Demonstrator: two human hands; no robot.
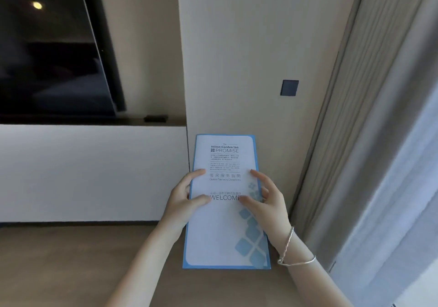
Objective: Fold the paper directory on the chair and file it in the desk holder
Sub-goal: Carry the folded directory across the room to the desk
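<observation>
The paper directory [225, 230] is a tall white leaflet with a blue border, printed "Guest Service Directory" and "WELCOME". It is folded flat and held upright in front of me, cover facing me. My left hand [184, 197] grips its left edge, thumb across the front. My right hand [265, 200] grips its right edge, thumb on the cover; that wrist wears thin silver bracelets. No chair or desk holder is in view.
A dark television screen [52, 53] hangs at upper left above a white panel [94, 171]. A small black box [155, 118] sits on the ledge. A dark wall switch [289, 88] is on the beige wall. Grey curtains [391, 164] hang at right. Wood floor [71, 266] lies below.
</observation>
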